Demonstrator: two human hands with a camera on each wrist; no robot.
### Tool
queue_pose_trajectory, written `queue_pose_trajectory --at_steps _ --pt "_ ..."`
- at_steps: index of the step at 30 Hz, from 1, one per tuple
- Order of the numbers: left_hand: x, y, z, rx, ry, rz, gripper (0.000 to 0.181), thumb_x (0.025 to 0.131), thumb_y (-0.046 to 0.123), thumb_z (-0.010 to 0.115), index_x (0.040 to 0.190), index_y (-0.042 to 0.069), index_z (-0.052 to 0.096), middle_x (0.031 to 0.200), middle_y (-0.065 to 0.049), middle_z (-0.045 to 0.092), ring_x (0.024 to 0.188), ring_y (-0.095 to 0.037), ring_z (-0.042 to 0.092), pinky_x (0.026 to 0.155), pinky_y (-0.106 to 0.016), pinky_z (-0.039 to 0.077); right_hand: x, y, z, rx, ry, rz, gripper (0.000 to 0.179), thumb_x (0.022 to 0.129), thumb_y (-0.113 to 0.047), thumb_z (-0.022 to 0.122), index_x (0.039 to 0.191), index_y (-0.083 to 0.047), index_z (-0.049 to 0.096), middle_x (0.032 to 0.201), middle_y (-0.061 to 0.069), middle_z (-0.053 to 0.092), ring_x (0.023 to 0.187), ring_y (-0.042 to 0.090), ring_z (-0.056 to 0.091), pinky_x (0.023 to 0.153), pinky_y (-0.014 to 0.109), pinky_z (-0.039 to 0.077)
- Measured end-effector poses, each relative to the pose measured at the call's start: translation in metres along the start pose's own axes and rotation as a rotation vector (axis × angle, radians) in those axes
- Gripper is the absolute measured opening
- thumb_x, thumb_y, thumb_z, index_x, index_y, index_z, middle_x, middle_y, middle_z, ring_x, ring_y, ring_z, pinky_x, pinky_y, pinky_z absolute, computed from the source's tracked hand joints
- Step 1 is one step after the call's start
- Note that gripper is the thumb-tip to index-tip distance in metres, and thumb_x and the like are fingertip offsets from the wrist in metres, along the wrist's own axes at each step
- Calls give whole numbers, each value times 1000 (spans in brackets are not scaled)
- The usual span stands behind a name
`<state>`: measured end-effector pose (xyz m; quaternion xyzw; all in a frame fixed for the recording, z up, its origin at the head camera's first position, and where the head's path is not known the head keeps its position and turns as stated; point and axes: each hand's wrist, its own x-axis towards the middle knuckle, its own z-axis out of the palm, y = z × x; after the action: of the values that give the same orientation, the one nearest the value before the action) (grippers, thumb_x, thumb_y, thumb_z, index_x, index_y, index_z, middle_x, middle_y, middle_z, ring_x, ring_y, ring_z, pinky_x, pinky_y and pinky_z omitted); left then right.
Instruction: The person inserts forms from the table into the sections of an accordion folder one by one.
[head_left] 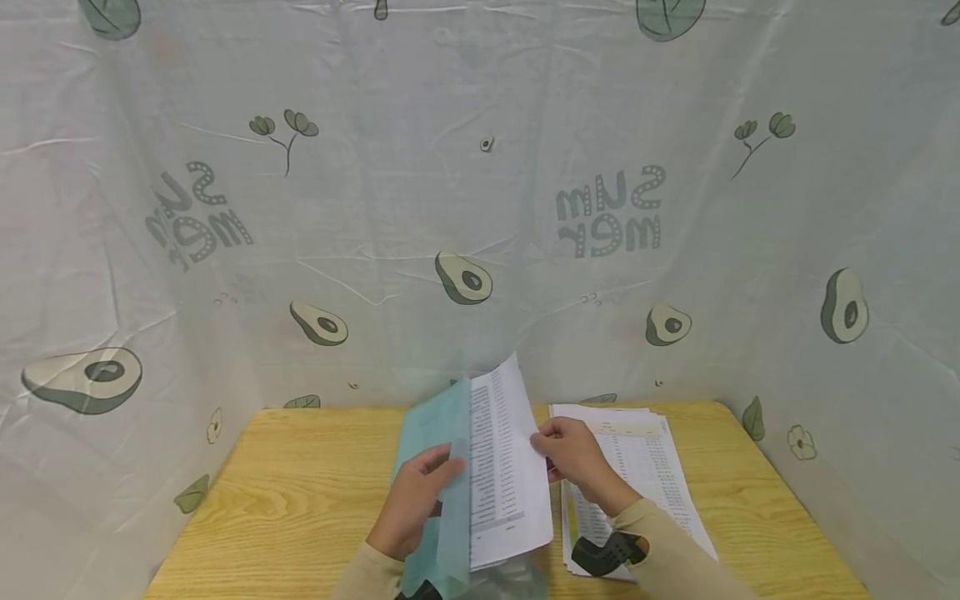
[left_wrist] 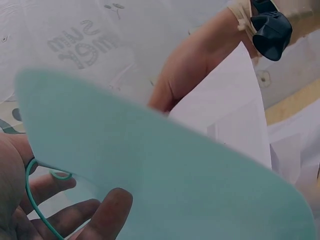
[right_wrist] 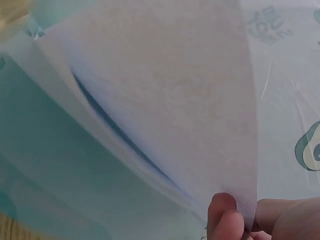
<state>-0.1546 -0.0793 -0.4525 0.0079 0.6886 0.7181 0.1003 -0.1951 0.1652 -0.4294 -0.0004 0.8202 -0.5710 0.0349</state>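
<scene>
A teal folder (head_left: 427, 427) stands partly opened at the middle of the table. My left hand (head_left: 415, 498) grips its cover, thumb on the near face; in the left wrist view a green elastic cord (left_wrist: 31, 192) loops by the fingers. Printed paper (head_left: 506, 475) sticks out of the folder, tilted up. My right hand (head_left: 581, 462) pinches the right edge of this paper between thumb and fingers. In the right wrist view, the paper's blank back (right_wrist: 165, 90) faces the camera, beside the folder's teal sheet (right_wrist: 60, 165). How many sheets are pinched cannot be told.
A stack of printed sheets (head_left: 652, 467) lies on the wooden table (head_left: 315, 483), to the right of the folder and partly under my right forearm. A whitish curtain (head_left: 405, 200) printed with avocados hangs behind and along both sides.
</scene>
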Motion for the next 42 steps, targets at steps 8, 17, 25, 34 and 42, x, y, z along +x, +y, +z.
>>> queue_pose_trajectory --at_steps 8,17,25,34,42 --pt "-3 4 6 -4 -5 -5 51 102 30 66 144 1 58 133 -20 65 94 -23 72 69 -36 60 0 0 9 14 -22 6 10 97 -6 62 92 1 67 71 6 68 57 15 63 49 28 53" --pt "-2 6 6 -12 -18 9 51 102 29 66 143 1 59 134 -22 64 99 -25 71 72 -37 60 0 0 18 12 -34 7 9 96 -6 63 93 0 67 70 5 64 56 13 57 47 23 49" --pt "-3 8 8 -14 -46 30 50 102 31 67 141 2 61 130 -21 67 100 -26 72 72 -37 61 -2 -4 28 -16 -46 6 8 96 -7 64 94 0 68 74 5 66 57 13 58 46 23 48" --pt "-2 8 11 30 -23 37 48 101 31 67 140 2 63 131 -20 66 96 -22 70 71 -36 60 -1 0 33 -46 -66 12 10 97 -10 65 92 -2 69 73 4 65 57 13 57 48 23 48" --pt "-4 8 12 11 -37 56 49 102 28 65 142 0 60 133 -22 65 101 -27 71 72 -37 61 1 3 36 -115 -63 -31 15 98 -13 67 88 -4 72 71 3 65 58 13 58 50 25 41"
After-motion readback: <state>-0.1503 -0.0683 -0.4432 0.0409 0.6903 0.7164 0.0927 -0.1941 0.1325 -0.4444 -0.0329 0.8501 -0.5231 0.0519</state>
